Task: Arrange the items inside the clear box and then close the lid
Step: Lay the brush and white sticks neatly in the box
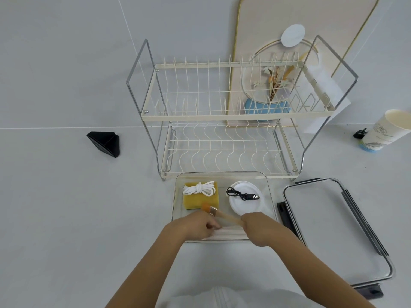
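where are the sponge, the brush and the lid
sponge point(200, 202): head view, on the bare yellow top below the white cord
brush point(207, 207): head view, on the orange bristles
lid point(333, 223): head view, on the clear middle panel, right of the box

One camera on my head, looking forward and steeply down, close over the tabletop point(66, 207) before me.
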